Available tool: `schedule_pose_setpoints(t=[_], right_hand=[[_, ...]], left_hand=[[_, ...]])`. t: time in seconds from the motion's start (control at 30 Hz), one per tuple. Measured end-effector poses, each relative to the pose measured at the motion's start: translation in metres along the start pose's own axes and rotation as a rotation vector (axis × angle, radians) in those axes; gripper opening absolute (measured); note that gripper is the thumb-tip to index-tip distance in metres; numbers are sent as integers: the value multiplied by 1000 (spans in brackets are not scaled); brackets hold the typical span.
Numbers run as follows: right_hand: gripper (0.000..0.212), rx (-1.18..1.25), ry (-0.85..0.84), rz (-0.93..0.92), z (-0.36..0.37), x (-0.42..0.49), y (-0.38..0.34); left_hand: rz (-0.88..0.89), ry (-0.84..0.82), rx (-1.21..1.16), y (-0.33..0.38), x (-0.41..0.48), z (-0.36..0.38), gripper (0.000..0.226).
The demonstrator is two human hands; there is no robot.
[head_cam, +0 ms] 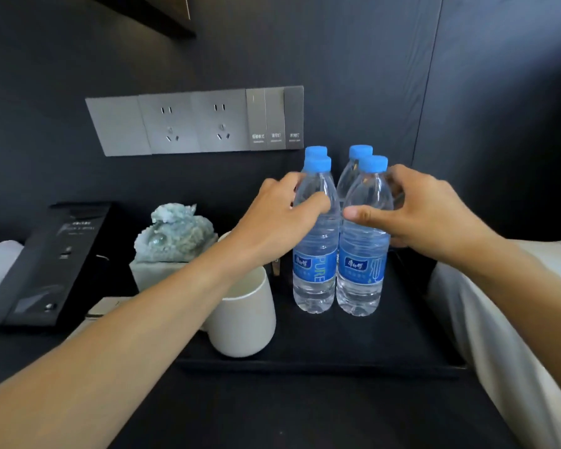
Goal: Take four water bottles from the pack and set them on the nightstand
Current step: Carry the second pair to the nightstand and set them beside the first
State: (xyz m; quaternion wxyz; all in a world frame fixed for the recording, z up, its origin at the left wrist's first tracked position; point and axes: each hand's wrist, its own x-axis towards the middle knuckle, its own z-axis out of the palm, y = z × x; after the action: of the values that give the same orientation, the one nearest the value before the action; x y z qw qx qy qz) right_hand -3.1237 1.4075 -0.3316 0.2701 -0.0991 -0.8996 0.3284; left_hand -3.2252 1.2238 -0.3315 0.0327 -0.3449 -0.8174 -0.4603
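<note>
Four water bottles with blue caps are standing upright in a tight two-by-two cluster on a black tray (pixel 402 345), which is sitting on the dark nightstand surface (pixel 272 416).

Left hand (pixel 282 218) is wrapping around the front left bottle (pixel 314 254) at its shoulder: thumb across the near face, fingers (pixel 289 183) curling round the far side, so holding it. Fingertips are hidden behind the bottle; cannot tell whether they are also touching the rear left bottle (pixel 315 152), of which only the cap is showing above the fingers.

Right hand (pixel 425 212) is gripping the front right bottle (pixel 363 254) the same way: thumb pointing left across the near face, fingers (pixel 399 186) passing behind and seen only blurred through the plastic. Rear right bottle (pixel 353 170) is standing just beyond these fingers, with cap and shoulder visible and the rest covered.

Thumb tips are lying close together, apart, between the two front bottles.

Below the left wrist a white cup (pixel 243 322) is standing on the tray, its rim partly covered by the forearm. Further left of the left fingers: a pale green stone ornament (pixel 175 231) on a block, and a black panel device (pixel 49 264) with illegible print. A socket and switch plate (pixel 195 121) is hanging on the wall above the fingers; its labels are too small to read. White bedding (pixel 506 319) is running off frame at right.
</note>
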Motion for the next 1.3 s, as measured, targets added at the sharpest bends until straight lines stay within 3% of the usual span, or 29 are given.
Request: schedule_pose_setpoints(t=[0.07, 0.2, 0.33, 0.47, 0.67, 0.9, 1.1, 1.3], right_hand=[[63, -37, -85, 20, -4, -1, -5], [47, 113, -197, 85, -11, -4, -4], [52, 173, -115, 103, -7, -5, -2], [66, 48, 35, 82, 3, -8, -2], [64, 140, -177, 132, -7, -7, -1], [60, 183, -160, 80, -4, -5, 8], [60, 240, -162, 81, -4, -6, 13], [59, 274, -95, 81, 3, -7, 14]], left_hand=[[27, -47, -6, -6, -4, -6, 23], [15, -61, -47, -9, -7, -12, 44], [-11, 12, -30, -6, -5, -4, 57], [-39, 35, 18, -3, -5, 5, 64], [-20, -74, -98, -11, -5, -1, 43], [-63, 103, 36, -12, -5, 12, 70], [-86, -56, -110, -15, -3, 6, 50], [-66, 32, -98, -21, -3, 9, 58]])
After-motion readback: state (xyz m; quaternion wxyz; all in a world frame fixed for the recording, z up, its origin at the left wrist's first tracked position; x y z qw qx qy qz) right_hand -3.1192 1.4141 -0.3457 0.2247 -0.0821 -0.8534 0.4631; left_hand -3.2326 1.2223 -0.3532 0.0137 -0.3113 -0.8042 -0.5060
